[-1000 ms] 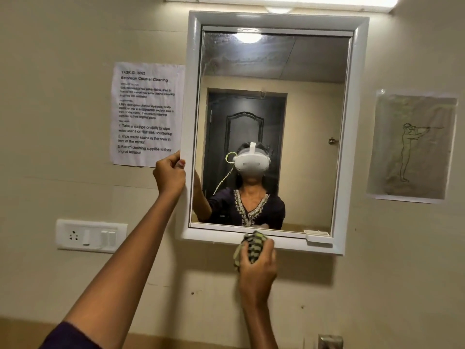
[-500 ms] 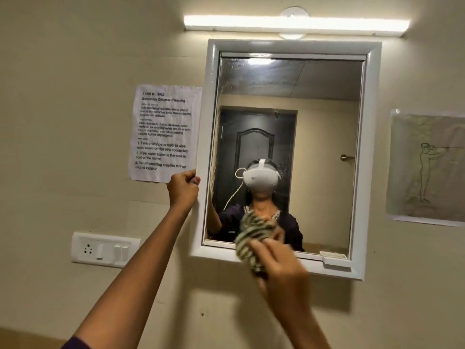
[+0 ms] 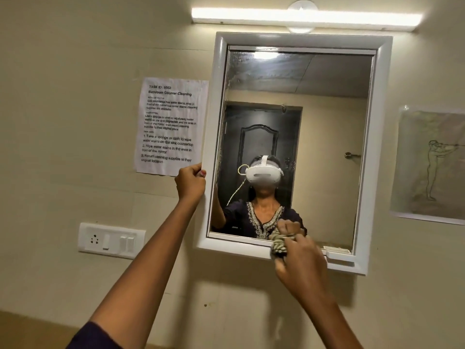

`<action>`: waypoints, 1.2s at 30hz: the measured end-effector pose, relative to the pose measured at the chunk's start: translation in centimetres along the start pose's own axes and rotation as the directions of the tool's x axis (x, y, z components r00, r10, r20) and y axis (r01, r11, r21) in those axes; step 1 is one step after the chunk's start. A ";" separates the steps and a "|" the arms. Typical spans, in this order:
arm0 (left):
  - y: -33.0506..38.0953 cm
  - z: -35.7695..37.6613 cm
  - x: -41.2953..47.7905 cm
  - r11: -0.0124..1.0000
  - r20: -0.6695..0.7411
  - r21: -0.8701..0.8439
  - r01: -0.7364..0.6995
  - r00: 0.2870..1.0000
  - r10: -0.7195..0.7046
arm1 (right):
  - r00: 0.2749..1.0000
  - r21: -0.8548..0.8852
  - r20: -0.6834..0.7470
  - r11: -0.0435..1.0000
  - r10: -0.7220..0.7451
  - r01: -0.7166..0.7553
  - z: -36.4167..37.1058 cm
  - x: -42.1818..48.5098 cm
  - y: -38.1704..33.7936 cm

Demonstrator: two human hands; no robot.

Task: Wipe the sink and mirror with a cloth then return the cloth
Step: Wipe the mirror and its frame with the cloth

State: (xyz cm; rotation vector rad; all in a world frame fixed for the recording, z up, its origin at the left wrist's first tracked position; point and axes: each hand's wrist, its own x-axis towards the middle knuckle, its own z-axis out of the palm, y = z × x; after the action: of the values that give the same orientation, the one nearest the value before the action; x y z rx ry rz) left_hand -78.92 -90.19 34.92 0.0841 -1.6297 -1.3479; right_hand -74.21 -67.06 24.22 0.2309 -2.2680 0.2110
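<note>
My right hand (image 3: 299,263) is closed around the bunched striped cloth (image 3: 278,244), pressing it where the glass meets the lower frame of the mirror (image 3: 297,137), right of centre along that bottom edge. My left hand (image 3: 190,183) is clenched on the mirror's left frame edge, just below the taped instruction sheet (image 3: 171,125). I judge the main risk to be the mirror itself: if it is a hinged cabinet door, a hard push with the cloth could swing or rattle it unless the left hand holds firm. The small white tab (image 3: 338,254) at the mirror's lower right corner could snag the cloth. The smeared haze across the mirror's top could be missed. The sink is out of view.
</note>
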 end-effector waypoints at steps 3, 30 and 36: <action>0.2 -0.4 -0.2 1.000 0.032 -0.012 0.012 0.999 -0.011 | 0.989 0.075 0.039 0.987 -0.143 0.139 0.6 0.8 -4.0; -0.3 3.6 0.9 0.952 -0.251 -0.218 -0.216 0.955 0.160 | 0.725 -0.339 -0.516 0.886 -0.455 0.315 -16.7 30.9 -13.7; 0.2 4.0 0.4 0.957 -0.301 -0.111 -0.266 0.927 0.223 | 0.724 -0.361 -0.517 0.883 -0.456 0.299 -17.5 31.9 -14.5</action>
State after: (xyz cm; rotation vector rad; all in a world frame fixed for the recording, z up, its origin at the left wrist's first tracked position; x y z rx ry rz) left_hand -81.85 -87.52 35.73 -0.0156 -1.2473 -1.1991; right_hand -78.53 -80.26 60.90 0.4273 -1.5518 -0.2104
